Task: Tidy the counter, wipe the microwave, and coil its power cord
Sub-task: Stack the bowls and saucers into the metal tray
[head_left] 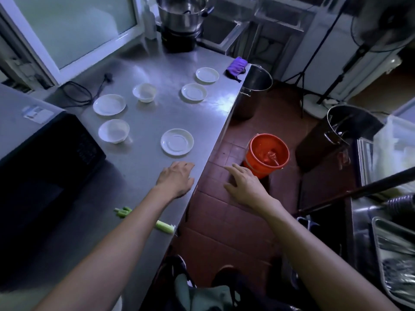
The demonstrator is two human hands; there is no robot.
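On the steel counter (143, 167) lie several white saucers, the nearest one (177, 141) just beyond my left hand (177, 178), which holds nothing, its fingers relaxed over the counter's front edge. Two white bowls (114, 131) (144, 92) stand further back. The black microwave (38, 158) sits at the left, its black power cord (83, 93) loose behind it near the window. A purple cloth (237, 66) lies at the counter's far right corner. Green vegetable scraps (165, 226) lie by my left forearm. My right hand (244, 187) hovers empty with spread fingers over the floor.
An orange bucket (267, 154) stands on the red tiled floor right of the counter. A tall steel pot (253, 90) stands beside the counter's end, a dark bin (350, 126) further right. A large steel pot on a burner (182, 21) occupies the counter's back.
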